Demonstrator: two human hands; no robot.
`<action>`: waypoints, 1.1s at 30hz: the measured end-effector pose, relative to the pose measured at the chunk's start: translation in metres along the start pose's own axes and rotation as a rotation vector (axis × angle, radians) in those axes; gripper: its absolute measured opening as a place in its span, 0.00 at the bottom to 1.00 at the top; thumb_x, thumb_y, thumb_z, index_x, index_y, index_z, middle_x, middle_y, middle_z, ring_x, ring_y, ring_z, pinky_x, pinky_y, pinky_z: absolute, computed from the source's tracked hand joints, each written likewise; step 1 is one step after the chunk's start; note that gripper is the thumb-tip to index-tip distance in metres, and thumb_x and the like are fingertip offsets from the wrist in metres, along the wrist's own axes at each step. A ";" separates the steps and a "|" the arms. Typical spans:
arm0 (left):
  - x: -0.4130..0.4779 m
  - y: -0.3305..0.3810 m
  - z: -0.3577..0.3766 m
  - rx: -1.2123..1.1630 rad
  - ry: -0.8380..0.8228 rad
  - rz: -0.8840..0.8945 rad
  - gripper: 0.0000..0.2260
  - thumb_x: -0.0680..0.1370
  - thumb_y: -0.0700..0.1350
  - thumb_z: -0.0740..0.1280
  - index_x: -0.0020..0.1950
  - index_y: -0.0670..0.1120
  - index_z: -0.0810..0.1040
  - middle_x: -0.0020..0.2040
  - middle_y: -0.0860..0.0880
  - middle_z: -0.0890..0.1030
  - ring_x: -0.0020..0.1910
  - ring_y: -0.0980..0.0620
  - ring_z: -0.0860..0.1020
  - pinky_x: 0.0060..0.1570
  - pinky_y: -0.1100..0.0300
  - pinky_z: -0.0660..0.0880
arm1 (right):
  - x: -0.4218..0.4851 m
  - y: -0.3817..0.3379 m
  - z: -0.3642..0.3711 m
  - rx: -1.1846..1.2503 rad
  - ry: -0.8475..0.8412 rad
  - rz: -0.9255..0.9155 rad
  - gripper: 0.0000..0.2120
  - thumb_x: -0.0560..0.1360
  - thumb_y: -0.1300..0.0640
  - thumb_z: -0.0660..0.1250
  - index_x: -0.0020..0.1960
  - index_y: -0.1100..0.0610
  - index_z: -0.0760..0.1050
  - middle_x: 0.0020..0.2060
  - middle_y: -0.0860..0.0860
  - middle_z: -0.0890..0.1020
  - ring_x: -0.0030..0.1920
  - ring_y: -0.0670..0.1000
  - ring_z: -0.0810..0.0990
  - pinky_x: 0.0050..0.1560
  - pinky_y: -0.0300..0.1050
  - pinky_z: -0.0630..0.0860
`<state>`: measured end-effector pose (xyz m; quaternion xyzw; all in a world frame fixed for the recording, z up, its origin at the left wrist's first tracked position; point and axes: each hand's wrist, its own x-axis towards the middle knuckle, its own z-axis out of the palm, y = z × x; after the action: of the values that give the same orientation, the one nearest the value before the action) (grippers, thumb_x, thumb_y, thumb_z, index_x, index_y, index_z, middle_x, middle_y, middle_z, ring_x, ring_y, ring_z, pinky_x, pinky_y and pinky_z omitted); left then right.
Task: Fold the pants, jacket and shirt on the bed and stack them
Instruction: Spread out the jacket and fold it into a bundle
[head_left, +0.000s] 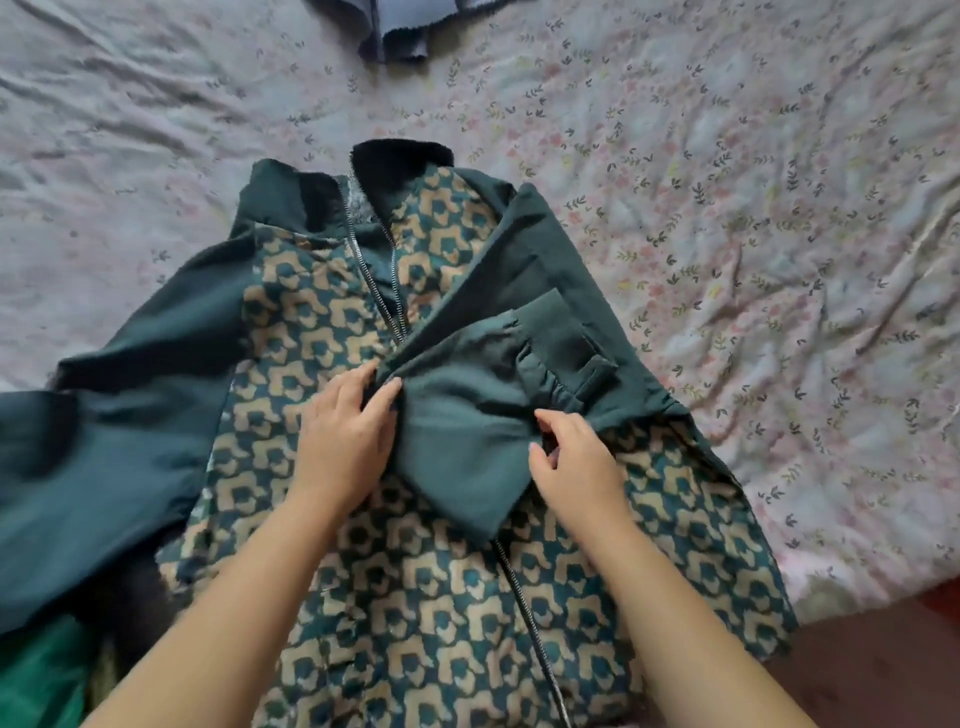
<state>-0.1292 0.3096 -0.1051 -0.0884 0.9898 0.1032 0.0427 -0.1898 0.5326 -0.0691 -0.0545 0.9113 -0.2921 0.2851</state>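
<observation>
The jacket (426, 597) lies front up on the near part of the bed (779, 260), collar (400, 153) away from the person and zipper (524, 597) partly undone. The folded sleeve (467, 415) is drawn across the chest and doubled back, with its cuff (566, 338) pointing out toward the right.

The left hand (345, 431) pinches the sleeve's fold near the zipper line between thumb and fingers. The right hand (576, 467) nips the cloth on the sleeve's other side with curled fingers.

The sleeve looks bunched. It probably wants pressing flat and squaring so that it sits inside the body's outline, with the cuff tucked in from the side seam, before either hand lets go. The other sleeve (104, 415), spread wide to the left, would then take the same fold.

At lower right the hem sits close to the bed's edge, where the floor (883, 675) shows, so a tug toward the person could slide it off. Open sheet lies beyond the collar and to the right. A grey-blue garment (400, 31) lies well apart at the far side. A green garment (36, 680) crowds the lower left, just beside the spread sleeve.
</observation>
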 end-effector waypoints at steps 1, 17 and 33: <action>-0.009 -0.010 -0.007 -0.019 0.011 -0.051 0.17 0.74 0.46 0.57 0.55 0.40 0.79 0.56 0.36 0.78 0.53 0.36 0.77 0.48 0.43 0.75 | -0.001 -0.010 0.001 -0.019 0.016 -0.015 0.17 0.77 0.57 0.59 0.66 0.54 0.68 0.60 0.49 0.73 0.50 0.50 0.76 0.52 0.43 0.71; -0.231 -0.138 -0.115 -0.093 0.640 -1.037 0.16 0.74 0.46 0.60 0.55 0.37 0.76 0.54 0.36 0.76 0.52 0.36 0.74 0.55 0.48 0.69 | -0.084 -0.220 0.131 0.069 -0.486 -0.502 0.08 0.76 0.60 0.63 0.53 0.53 0.75 0.39 0.43 0.76 0.38 0.42 0.74 0.41 0.33 0.70; -0.204 -0.196 -0.135 -1.392 1.231 -1.460 0.31 0.76 0.37 0.65 0.75 0.47 0.54 0.74 0.45 0.60 0.69 0.51 0.65 0.66 0.61 0.63 | -0.096 -0.250 0.187 0.238 -0.521 -0.454 0.11 0.74 0.65 0.63 0.45 0.49 0.72 0.40 0.52 0.81 0.35 0.48 0.79 0.38 0.35 0.74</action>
<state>0.0980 0.1258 0.0094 -0.6724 0.2893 0.5116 -0.4500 -0.0236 0.2584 -0.0059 -0.2943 0.7326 -0.4282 0.4397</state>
